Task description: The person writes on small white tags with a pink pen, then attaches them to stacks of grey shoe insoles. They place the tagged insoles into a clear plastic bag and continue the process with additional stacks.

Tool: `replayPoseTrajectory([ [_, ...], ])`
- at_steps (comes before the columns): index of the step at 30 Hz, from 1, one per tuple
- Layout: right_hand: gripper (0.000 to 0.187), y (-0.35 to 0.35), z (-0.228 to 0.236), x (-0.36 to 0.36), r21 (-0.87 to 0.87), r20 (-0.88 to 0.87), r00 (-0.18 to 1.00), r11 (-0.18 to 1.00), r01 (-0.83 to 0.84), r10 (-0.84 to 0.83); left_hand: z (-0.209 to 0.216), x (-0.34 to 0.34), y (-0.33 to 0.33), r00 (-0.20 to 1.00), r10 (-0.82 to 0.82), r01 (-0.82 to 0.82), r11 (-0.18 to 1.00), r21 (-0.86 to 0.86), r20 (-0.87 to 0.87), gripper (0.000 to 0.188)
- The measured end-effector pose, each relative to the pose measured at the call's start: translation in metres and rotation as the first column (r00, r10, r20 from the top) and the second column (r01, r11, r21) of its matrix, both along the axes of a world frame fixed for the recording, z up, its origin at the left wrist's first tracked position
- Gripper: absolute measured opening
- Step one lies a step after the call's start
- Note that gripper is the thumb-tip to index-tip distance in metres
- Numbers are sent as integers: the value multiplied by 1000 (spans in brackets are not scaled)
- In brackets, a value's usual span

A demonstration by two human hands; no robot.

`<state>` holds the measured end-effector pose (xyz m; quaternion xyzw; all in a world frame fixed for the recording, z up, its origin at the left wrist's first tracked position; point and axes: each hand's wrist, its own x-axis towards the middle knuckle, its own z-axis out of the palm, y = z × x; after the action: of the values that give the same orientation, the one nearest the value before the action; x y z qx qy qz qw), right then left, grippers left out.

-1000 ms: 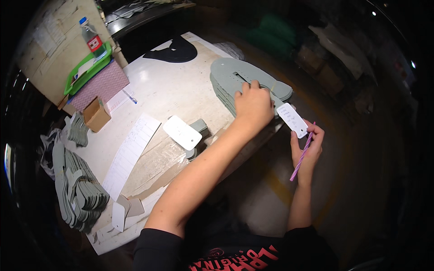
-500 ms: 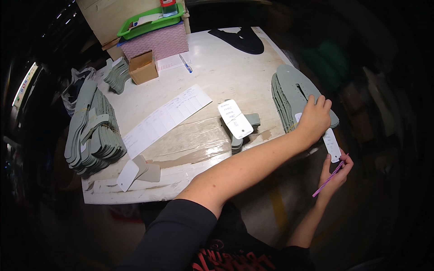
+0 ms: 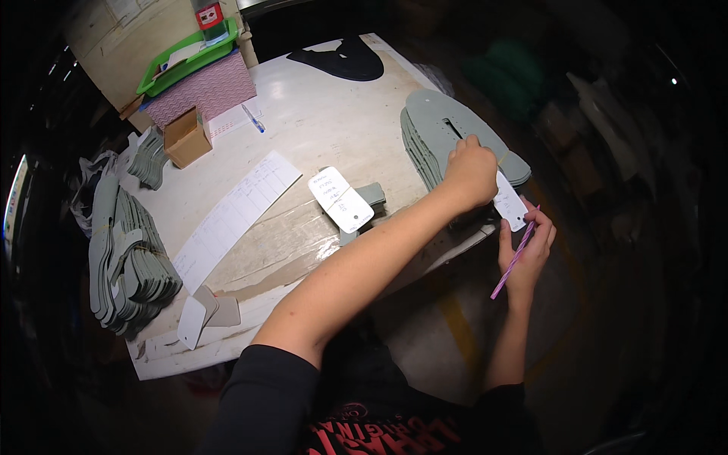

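Observation:
My left hand (image 3: 472, 176) reaches across to the stack of grey-green shoe-upper pieces (image 3: 432, 114) at the table's right edge. Its fingers are curled together on the top piece, and what they pinch is hidden. A thin yellowish band (image 3: 503, 158) shows beside it on the stack. My right hand (image 3: 528, 254) holds the lower end of a white tag (image 3: 510, 203) with writing, whose upper end meets the stack beside my left hand. A slim purple striped pen (image 3: 515, 262) also lies between the right hand's fingers.
On the white table (image 3: 303, 98) are a banded bundle with a white tag (image 3: 339, 199), a written sheet (image 3: 235, 216), loose tags (image 3: 192, 322), grey-green stacks (image 3: 133, 258), a small cardboard box (image 3: 187, 138), a blue pen (image 3: 254, 119), a black piece (image 3: 341, 61) and a green tray (image 3: 189, 63).
The whole view has shifted, so the table and both hands sit further left. The right hand and the white tag have come up closer to the left hand and the stack.

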<state>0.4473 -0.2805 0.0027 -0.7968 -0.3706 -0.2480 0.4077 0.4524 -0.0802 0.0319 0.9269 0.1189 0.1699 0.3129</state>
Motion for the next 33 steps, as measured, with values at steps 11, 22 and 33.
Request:
replayPoseTrajectory([
  [11,43,11,5,12,20,-115,992,998,53,-51,0,4,15,996,-67,60,990,-126,-52,30],
  [22,35,32,-6,2,23,65,991,993,117,-119,26,-68,9,954,-73,-18,955,297,290,17],
  [33,35,36,12,-103,548,-171,804,733,-402,569,57,-360,162,887,391,-428,896,116,245,10],
])
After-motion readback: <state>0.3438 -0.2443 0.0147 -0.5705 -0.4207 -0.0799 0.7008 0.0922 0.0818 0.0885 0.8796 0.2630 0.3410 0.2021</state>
